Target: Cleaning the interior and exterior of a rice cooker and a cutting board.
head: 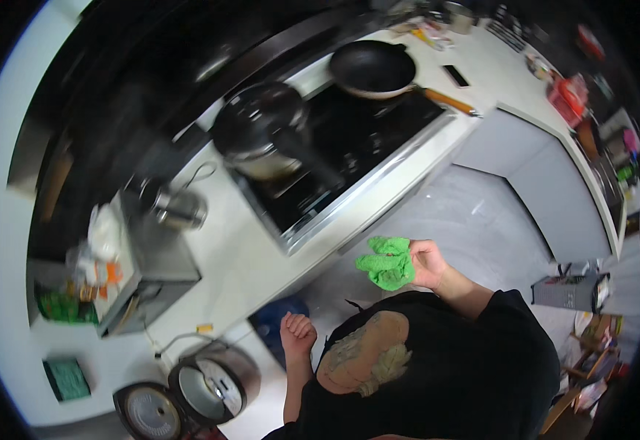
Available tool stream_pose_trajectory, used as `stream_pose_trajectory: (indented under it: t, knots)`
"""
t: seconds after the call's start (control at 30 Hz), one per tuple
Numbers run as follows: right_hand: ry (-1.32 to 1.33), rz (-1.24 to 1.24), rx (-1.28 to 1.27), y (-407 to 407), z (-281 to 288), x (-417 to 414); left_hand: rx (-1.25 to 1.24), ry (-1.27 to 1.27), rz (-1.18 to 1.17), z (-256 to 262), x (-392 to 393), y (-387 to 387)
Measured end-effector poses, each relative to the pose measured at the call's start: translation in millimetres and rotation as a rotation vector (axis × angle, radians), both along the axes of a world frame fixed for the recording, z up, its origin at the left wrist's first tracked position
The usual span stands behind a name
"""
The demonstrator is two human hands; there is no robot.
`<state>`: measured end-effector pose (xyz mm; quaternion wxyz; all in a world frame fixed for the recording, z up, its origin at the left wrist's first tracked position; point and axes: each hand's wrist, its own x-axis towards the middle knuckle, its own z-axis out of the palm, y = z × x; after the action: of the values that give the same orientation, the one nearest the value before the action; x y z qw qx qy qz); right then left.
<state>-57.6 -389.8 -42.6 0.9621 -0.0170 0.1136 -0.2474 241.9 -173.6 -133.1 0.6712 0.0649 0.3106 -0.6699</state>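
My right hand (427, 264) holds a crumpled green cloth (388, 263) in front of my body, over the floor beside the counter edge. My left hand (298, 333) is curled near the counter's lower part and seems to hold nothing. Beyond the hands, a gas or built-in cooktop (347, 144) carries a lidded pan (265, 129) with a dark handle on its left side and a black wok (373, 67) with a wooden handle on its right.
An open rice cooker (248, 379) stands at lower left, near a grey box-shaped appliance (168, 297) and a metal kettle or jug (183, 209). A phone-like black object (455, 76) lies on the white counter (237, 253). A bin-like container (567, 293) stands at right.
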Motion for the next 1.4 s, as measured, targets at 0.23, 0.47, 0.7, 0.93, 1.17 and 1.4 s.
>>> stream_pose_trajectory:
  t: [0.23,0.47,0.7,0.93,1.17,1.4]
  knots:
    - [-0.071,-0.486,0.058,-71.5,-8.1,-169.1,0.097,0.077,-0.357,8.8,-133.8,-218.8]
    - [-0.034,-0.9,0.087,-98.4,1.8,-277.4,-0.01,0.106,-0.743,46.8,-256.4,-364.7]
    - [-0.068,-1.205,0.161,-108.7,-14.3,-327.5,-0.296,0.039,-1.007,110.5,-351.3,-453.6]
    - [0.063,-1.461,0.114,-165.5,8.1,-443.5,-0.277,0.09,-0.989,144.3,-456.9,-547.9]
    - [0.006,-1.659,0.052,-233.5,18.7,-558.8,-0.134,-0.097,-0.775,132.1,-525.1,-639.9]
    - [-0.098,-1.882,0.111,-231.2,-14.8,-675.1,0.113,-0.312,-0.792,132.1,-631.4,-695.3]
